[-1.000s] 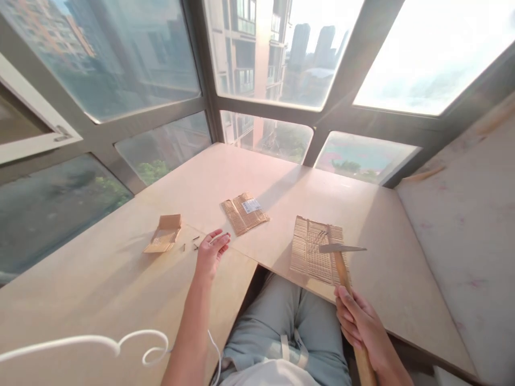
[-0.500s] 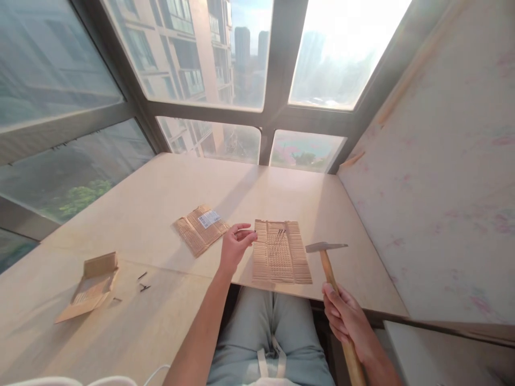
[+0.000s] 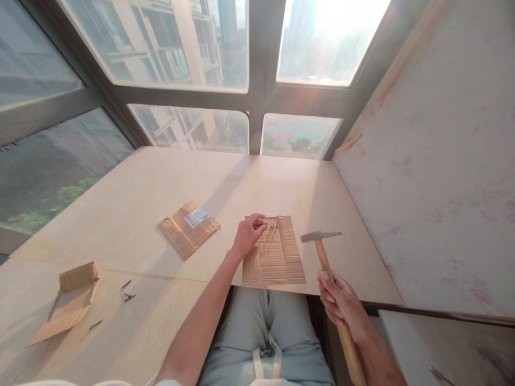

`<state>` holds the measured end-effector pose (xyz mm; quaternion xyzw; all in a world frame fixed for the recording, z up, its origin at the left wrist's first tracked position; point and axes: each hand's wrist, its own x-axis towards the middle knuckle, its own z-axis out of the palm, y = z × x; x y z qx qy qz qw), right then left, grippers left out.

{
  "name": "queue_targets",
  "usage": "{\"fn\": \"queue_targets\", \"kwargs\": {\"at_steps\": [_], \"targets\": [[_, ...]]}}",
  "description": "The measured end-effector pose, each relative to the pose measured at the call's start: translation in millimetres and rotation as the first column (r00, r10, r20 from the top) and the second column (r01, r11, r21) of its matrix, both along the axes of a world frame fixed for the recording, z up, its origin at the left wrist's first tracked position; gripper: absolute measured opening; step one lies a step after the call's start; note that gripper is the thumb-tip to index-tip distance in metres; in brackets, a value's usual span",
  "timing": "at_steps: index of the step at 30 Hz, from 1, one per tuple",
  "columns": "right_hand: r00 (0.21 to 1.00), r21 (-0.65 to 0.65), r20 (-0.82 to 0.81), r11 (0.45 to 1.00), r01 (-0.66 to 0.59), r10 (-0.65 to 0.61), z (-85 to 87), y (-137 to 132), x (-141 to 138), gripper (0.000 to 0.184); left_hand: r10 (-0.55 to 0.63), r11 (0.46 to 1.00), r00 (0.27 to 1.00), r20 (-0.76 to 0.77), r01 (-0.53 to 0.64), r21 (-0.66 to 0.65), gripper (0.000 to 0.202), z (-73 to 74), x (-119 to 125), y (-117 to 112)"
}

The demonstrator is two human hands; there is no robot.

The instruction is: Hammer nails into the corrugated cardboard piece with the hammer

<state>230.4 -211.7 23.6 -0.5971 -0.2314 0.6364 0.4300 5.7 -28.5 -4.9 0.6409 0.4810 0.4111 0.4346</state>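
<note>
My right hand (image 3: 341, 300) is wrapped around the wooden handle of a hammer (image 3: 321, 236), whose metal head hangs just right of a corrugated cardboard sheet (image 3: 295, 257). Over the upper left part of that sheet is my left hand (image 3: 249, 233), thumb and fingers pinched on what looks like a nail (image 3: 265, 224); only a small dark bit of it shows. Several dark nails (image 3: 273, 229) stand upright in a short row in the cardboard, close to my left fingertips. Rows of small holes or marks run down the sheet below them.
A second folded cardboard piece (image 3: 181, 236) with a white label lies to the left. Farther left sit an opened small carton (image 3: 74, 305) and several loose nails (image 3: 129, 297). Windows border the table (image 3: 209, 179) at the back; a patterned wall (image 3: 442, 203) rises on the right.
My left hand has moved from the sheet's left edge in over it, close to the standing nails. The hammer stays in my right hand, raised beside the sheet. The view has shifted slightly.
</note>
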Motion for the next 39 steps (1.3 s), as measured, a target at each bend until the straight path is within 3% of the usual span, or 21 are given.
{"fn": "queue_targets", "kwargs": {"at_steps": [4, 10, 23, 39], "targets": [[1.0, -0.016, -0.012, 1.0, -0.005, 0.004, -1.1, 8, 2, 0.05, -0.076, 0.997, 0.994, -0.083, 0.077, 0.015, 0.025, -2.1, -1, 5], [1.0, -0.022, -0.014, 1.0, -0.007, 0.006, -3.4, 19, -2, 0.052, -0.095, 0.994, 0.969, -0.227, 0.104, 0.026, 0.028, -1.5, -4, 10], [0.999, -0.017, -0.014, 0.999, -0.035, 0.035, -5.8, 27, -4, 0.05, -0.131, 0.978, 0.954, -0.271, 0.169, 0.125, 0.027, -5.1, -3, 11], [0.999, -0.028, -0.011, 0.999, -0.047, 0.047, -3.7, 24, -7, 0.052, -0.084, 0.981, 0.968, -0.237, 0.122, 0.148, 0.025, -12.2, -5, 7]]}}
